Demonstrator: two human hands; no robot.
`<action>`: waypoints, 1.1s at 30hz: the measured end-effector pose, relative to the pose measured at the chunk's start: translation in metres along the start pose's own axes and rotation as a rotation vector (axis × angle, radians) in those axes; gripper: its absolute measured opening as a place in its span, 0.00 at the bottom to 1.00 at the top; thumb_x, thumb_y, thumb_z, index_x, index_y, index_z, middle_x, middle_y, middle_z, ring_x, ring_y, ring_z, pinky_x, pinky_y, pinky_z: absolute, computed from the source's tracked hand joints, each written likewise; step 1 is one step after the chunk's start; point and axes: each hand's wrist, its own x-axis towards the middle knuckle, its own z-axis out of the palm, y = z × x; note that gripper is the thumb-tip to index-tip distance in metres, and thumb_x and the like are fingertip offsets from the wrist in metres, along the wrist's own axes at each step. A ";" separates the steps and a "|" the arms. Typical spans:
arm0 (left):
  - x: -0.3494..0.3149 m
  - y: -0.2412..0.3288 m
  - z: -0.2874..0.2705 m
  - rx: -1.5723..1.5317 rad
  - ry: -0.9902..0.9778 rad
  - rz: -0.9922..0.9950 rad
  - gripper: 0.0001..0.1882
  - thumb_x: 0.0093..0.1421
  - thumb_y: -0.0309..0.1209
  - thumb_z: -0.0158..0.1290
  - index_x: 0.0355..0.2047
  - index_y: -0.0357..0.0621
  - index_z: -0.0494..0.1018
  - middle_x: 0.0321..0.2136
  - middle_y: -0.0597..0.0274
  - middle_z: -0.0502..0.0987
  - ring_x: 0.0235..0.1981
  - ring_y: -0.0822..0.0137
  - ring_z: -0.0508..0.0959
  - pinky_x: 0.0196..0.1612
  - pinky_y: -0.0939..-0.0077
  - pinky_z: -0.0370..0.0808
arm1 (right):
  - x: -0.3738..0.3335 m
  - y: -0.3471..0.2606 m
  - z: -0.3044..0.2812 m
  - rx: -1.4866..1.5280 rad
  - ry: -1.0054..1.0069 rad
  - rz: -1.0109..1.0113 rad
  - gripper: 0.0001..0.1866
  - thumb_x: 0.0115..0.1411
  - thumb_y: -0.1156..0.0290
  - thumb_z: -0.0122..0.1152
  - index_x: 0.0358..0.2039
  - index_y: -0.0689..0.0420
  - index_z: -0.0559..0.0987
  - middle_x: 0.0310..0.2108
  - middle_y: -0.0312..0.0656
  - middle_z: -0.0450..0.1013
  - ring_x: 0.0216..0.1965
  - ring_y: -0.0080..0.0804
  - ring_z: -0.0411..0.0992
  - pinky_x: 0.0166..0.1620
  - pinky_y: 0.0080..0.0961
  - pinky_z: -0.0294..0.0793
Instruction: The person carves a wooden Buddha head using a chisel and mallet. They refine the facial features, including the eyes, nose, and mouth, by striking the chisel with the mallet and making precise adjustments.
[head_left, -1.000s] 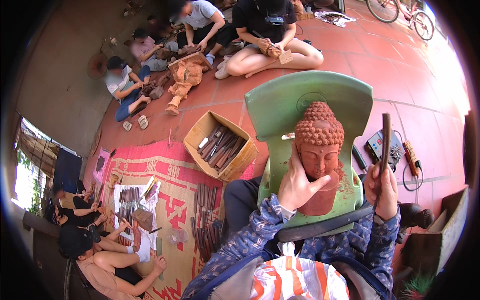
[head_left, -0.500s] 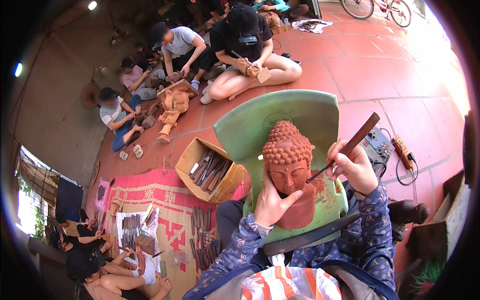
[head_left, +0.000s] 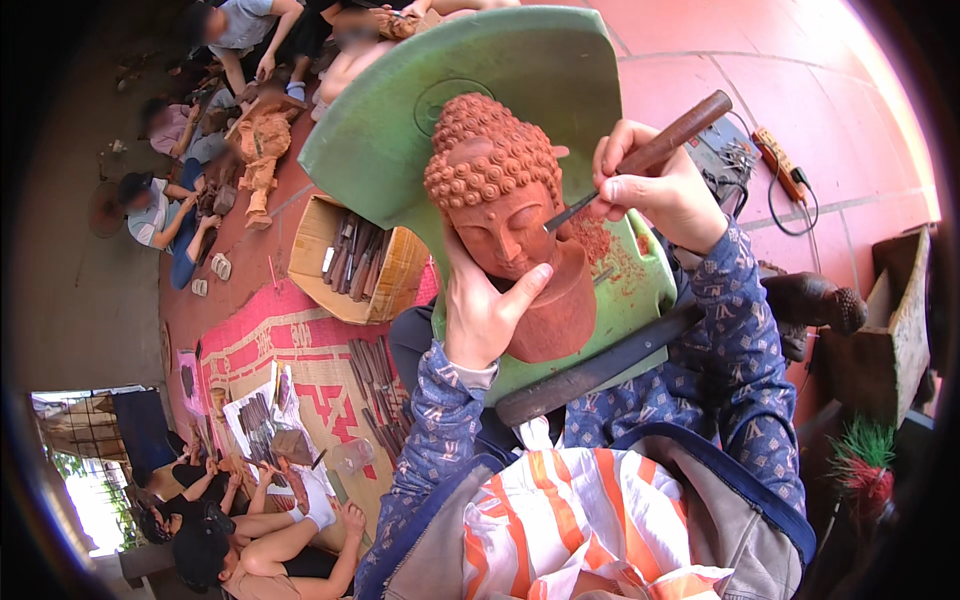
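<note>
A reddish-brown wooden Buddha head with rows of round curls rests tilted on a green plastic chair in front of me. My left hand is wrapped around its jaw and cheek, thumb lying across the chin. In my right hand I grip a carving chisel by its brown wooden handle. The metal tip touches the carved cheek beside the nose. Reddish wood shavings lie on the chair to the right of the neck.
A cardboard box of chisels stands left, above a mat holding more tools. At right are a power strip, a dark carved figure, a wooden crate and a brush. Several people sit carving at far left and lower left.
My view has shifted, so the head and chair appear higher and further left. The chisel lies flatter, and its tip has moved from the side of the face onto the cheek.
</note>
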 end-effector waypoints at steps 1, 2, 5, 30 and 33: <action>0.000 0.001 0.000 -0.050 -0.009 -0.024 0.53 0.48 0.37 0.64 0.62 0.25 0.40 0.56 0.34 0.60 0.58 0.48 0.64 0.59 0.63 0.62 | 0.000 0.004 0.000 0.035 -0.009 0.001 0.12 0.52 0.76 0.66 0.29 0.58 0.68 0.29 0.37 0.68 0.26 0.22 0.75 0.27 0.14 0.74; 0.000 0.001 0.003 -0.080 -0.007 -0.033 0.53 0.48 0.37 0.64 0.62 0.25 0.40 0.55 0.34 0.60 0.58 0.49 0.64 0.59 0.63 0.61 | -0.001 0.006 0.000 0.069 -0.018 0.001 0.13 0.52 0.77 0.65 0.29 0.57 0.67 0.29 0.36 0.67 0.26 0.21 0.74 0.27 0.14 0.74; -0.001 0.002 0.002 -0.069 0.001 -0.034 0.51 0.49 0.36 0.64 0.61 0.26 0.42 0.55 0.37 0.61 0.56 0.50 0.65 0.59 0.64 0.62 | 0.002 0.011 -0.001 0.105 -0.015 0.071 0.12 0.53 0.76 0.65 0.29 0.56 0.67 0.29 0.35 0.68 0.27 0.21 0.75 0.28 0.12 0.75; 0.000 0.009 0.004 -0.102 -0.006 -0.033 0.47 0.52 0.35 0.62 0.61 0.28 0.44 0.57 0.41 0.58 0.58 0.54 0.62 0.61 0.65 0.56 | 0.031 0.031 -0.016 0.047 -0.228 -0.239 0.11 0.51 0.78 0.68 0.27 0.58 0.71 0.29 0.48 0.79 0.63 0.43 0.59 0.57 0.33 0.65; -0.001 0.009 0.004 -0.112 -0.010 -0.032 0.47 0.52 0.34 0.62 0.61 0.28 0.43 0.58 0.41 0.57 0.58 0.54 0.61 0.61 0.65 0.55 | 0.031 0.032 -0.015 0.044 -0.235 -0.226 0.11 0.51 0.78 0.67 0.27 0.58 0.71 0.30 0.47 0.79 0.63 0.42 0.58 0.58 0.33 0.64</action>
